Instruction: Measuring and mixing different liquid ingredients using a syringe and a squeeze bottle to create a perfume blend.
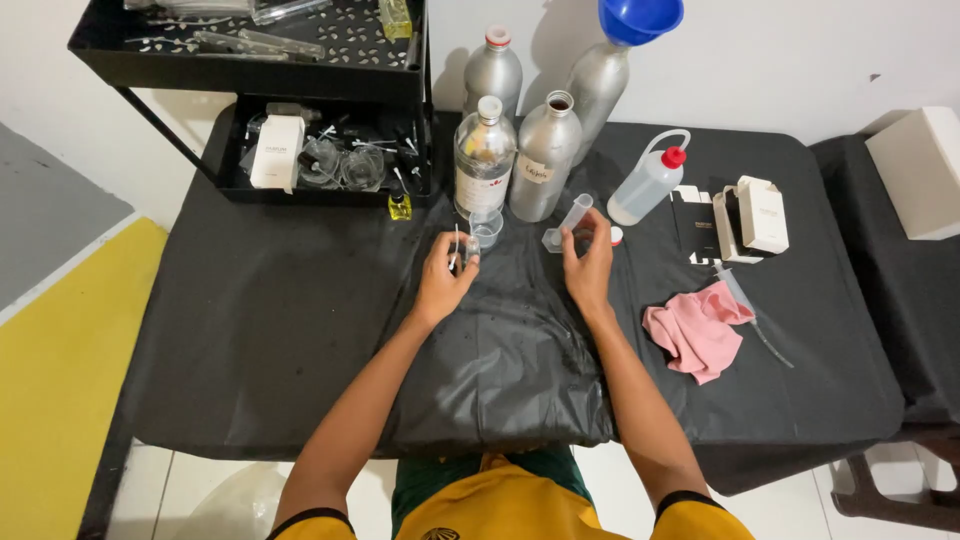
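Centrally, left hand (443, 275) pinches small vial (466, 250) (bottles (484, 160) behind); right hand (588, 262) tilts cylinder (574, 215).

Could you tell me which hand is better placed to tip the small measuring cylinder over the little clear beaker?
Right, probably. The right hand already grips the measuring cylinder, tilted, just beside the clear beaker. The left hand is occupied with a small bottle.

We see a pink cloth (697, 338) at the right, a blue funnel (640, 18) at the top, and a white box (763, 214) near a squeeze bottle (650, 183).
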